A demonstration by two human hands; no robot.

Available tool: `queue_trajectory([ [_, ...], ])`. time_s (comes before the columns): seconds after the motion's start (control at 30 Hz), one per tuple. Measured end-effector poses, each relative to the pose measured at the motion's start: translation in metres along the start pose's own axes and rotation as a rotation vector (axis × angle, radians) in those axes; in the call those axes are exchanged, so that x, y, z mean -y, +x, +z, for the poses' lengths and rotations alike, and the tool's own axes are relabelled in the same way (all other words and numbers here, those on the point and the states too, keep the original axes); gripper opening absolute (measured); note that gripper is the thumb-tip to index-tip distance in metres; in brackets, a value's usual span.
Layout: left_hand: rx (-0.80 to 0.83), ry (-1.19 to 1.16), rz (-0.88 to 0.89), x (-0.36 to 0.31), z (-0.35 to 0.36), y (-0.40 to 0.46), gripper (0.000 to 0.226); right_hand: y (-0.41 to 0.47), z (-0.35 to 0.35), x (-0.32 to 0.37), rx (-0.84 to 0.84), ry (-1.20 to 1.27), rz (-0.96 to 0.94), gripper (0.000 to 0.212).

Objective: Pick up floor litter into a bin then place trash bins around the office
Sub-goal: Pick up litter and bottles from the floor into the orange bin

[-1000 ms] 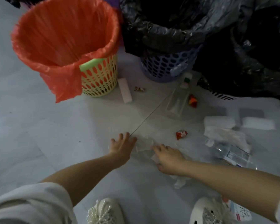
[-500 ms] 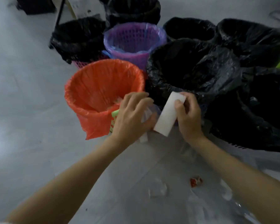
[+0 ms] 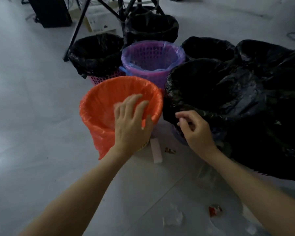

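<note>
Orange-lined bin (image 3: 99, 106) upright, mouth upward, left hand (image 3: 131, 126) spread above, right hand (image 3: 196, 132) loosely curled, empty.

Left hand (image 3: 132, 123) spread, fingers (image 3: 134, 101) straight, over the mouth of the orange-lined bin (image 3: 99, 106), holding nothing visible. Right hand (image 3: 195, 129) loosely curled at near rim of the black-lined bin (image 3: 211, 92), nothing clearly held. Purple bin (image 3: 152, 65) behind, more black-bagged bins around. On the floor (image 3: 32, 150): white block (image 3: 156, 150) beside the orange bin base, small brown scrap (image 3: 170, 150), red wrapper (image 3: 215, 210), crumpled clear plastic (image 3: 173, 218). Tripod legs (image 3: 78, 29) at the back.
</note>
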State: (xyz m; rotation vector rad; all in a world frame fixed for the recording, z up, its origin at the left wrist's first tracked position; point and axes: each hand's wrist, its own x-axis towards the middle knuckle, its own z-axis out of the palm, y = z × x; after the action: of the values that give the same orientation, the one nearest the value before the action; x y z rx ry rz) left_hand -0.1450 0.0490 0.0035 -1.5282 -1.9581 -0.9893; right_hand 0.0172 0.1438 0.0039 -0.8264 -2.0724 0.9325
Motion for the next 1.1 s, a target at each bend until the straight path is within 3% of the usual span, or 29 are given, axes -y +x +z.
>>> queue_trajectory([
  [0.07,0.089,-0.141,0.200,-0.021,0.012,-0.026,0.026,-0.031,-0.014,-0.029,0.080,-0.130,-0.004,0.030],
  [0.13,0.301,-0.234,0.244,-0.039,0.031,-0.061,0.020,-0.059,-0.019,-0.065,0.183,-0.303,0.078,0.031],
  [0.27,0.969,-0.042,0.041,-0.056,0.082,-0.120,0.056,-0.099,-0.023,-0.116,0.518,-0.769,0.469,0.046],
  [0.33,1.193,0.107,-0.055,-0.048,0.104,-0.132,0.071,-0.108,-0.021,-0.127,0.612,-0.884,0.547,0.058],
  [0.47,1.262,0.191,-0.285,-0.033,0.135,-0.135,0.077,-0.115,-0.008,-0.148,0.587,-0.767,0.768,0.073],
  [0.57,1.343,0.175,-0.364,-0.028,0.146,-0.139,0.071,-0.123,0.001,-0.159,0.561,-0.640,0.881,0.070],
  [0.73,1.173,0.148,-0.417,-0.039,0.143,-0.142,0.050,-0.145,-0.002,-0.154,0.483,-0.694,0.738,0.053],
  [0.9,1.044,0.108,-0.291,-0.047,0.129,-0.134,0.040,-0.139,-0.026,-0.132,0.408,-0.807,0.634,0.060],
  [1.0,0.990,0.022,-0.186,-0.050,0.117,-0.116,0.046,-0.133,-0.045,-0.123,0.351,-0.972,0.543,0.068],
  [1.1,0.875,-0.017,-0.111,-0.054,0.104,-0.090,0.044,-0.122,-0.056,-0.107,0.257,-1.035,0.388,0.056],
])
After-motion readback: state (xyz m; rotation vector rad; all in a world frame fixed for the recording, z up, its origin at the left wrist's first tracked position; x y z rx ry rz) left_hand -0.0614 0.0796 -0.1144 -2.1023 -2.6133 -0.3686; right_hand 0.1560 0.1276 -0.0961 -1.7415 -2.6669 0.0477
